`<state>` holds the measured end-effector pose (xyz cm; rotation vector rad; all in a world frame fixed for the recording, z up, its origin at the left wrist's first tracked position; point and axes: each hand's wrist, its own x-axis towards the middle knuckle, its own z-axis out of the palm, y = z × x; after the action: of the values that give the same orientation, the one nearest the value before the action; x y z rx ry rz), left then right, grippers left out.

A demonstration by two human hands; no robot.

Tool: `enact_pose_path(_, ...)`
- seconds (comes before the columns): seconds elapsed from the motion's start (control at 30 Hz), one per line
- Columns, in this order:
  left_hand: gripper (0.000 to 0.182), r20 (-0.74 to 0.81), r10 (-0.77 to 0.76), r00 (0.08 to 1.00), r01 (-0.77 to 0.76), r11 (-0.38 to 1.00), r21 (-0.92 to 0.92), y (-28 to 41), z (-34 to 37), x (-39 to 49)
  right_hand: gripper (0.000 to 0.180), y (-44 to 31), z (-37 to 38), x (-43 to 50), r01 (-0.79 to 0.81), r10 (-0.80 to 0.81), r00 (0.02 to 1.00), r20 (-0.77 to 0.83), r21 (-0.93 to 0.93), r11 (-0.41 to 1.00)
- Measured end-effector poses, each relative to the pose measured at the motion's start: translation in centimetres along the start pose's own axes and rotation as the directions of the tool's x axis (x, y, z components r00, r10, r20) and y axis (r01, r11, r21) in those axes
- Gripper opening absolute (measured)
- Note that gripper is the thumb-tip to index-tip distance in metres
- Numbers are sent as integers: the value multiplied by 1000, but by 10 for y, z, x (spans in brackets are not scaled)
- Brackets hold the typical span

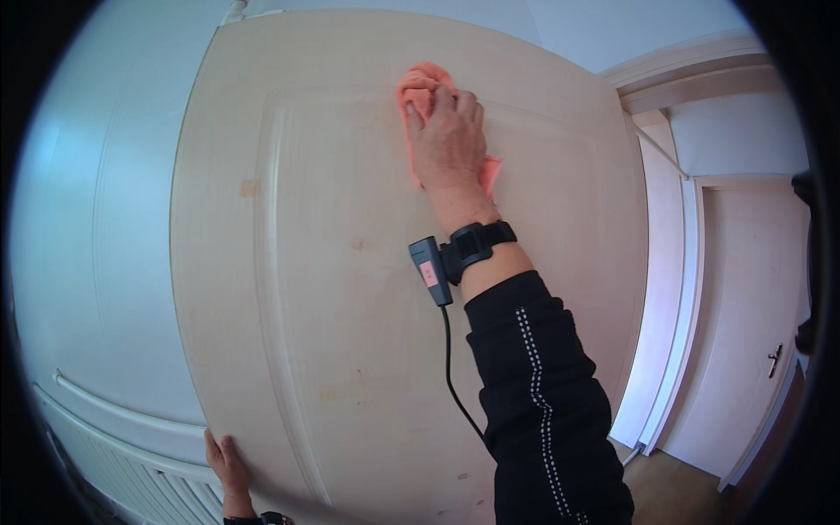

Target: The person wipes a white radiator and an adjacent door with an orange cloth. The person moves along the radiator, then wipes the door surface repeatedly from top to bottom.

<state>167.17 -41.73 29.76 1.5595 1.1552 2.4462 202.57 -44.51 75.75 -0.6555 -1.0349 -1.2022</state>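
Observation:
A pale wooden door panel point(341, 295) with a moulded frame fills the middle of the view. Near its upper part, my right hand point(449, 134) presses a folded salmon-pink cloth point(425, 75) against the surface, and a loose corner of the cloth hangs out beside the wrist. Low on the left, my left hand point(226, 459) rests at the door's edge, its fingers on the edge; part of it is hidden or hard to see. Brownish marks and a tan patch point(249, 188) show on the panel.
A white radiator point(141, 482) and a pipe point(131, 410) run along the wall at lower left. On the right are a doorway and a second, pale door point(735, 315) with a metal handle point(775, 361). A black cable point(449, 361) hangs from a device strapped to my right wrist.

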Motion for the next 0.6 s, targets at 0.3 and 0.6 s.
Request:
enact_pose_path(0.3,43,35,10,999,-12,999,40,-26,-6,1,42,170,-77,-6,-257,256,966,-42,-283,924)
enact_pose_path(0.6,48,8,-2,1000,1,995,104,-51,-16,3,44,317,-161,-57,-398,395,913,-102,-434,808)
